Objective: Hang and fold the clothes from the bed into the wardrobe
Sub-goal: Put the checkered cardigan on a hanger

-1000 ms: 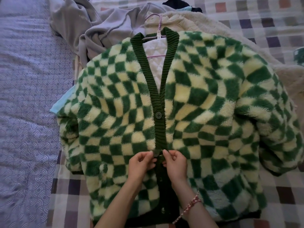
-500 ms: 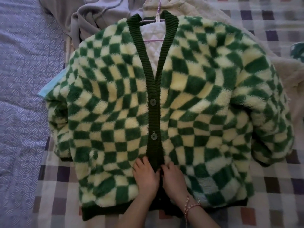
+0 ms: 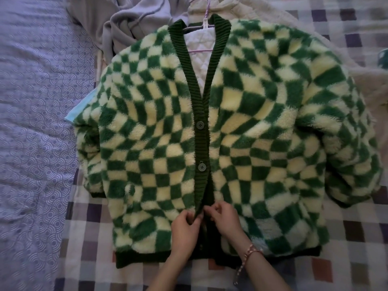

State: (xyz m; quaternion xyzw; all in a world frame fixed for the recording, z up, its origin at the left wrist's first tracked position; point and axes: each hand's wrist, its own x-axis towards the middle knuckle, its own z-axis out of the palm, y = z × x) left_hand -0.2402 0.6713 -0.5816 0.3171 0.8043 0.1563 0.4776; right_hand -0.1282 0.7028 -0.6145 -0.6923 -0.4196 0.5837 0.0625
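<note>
Nearest, at 6 o'clock, the left hand (image 3: 184, 229) and right hand (image 3: 225, 220) each hold the dark ribbed front band of the green-and-cream checked cardigan (image 3: 262, 127) in a pinching grip; it lies flat on the bed (image 3: 88, 255). Two buttons (image 3: 200, 125) above are fastened. At 12 o'clock a pink hanger (image 3: 204, 22) sits in the collar; a grey hoodie (image 3: 126, 24) lies at 11.

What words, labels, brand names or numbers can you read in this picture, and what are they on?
None can be read.
The cardigan shows no label or print; its buttons look plain.
A small pale tag on the hanger may carry print, but it is too blurred to read.
</note>
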